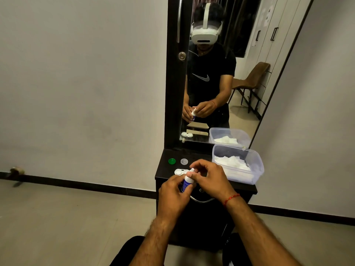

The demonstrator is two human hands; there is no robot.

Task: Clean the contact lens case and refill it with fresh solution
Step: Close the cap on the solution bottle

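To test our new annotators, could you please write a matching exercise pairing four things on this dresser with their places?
Things:
1. green cap
2. solution bottle
3. plastic container
4. lens case

Places:
A. gripped by the left hand
B. right side, holding something white
C. just beyond the bottle
D. far left, beside the clear cap

Pairs: 1-D, 2-A, 3-B, 4-C

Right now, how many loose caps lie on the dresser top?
2: a green cap at the back left and a clear cap just right of it, both behind the lens case. The left hand and right hand, both on the bottle, could hide another.
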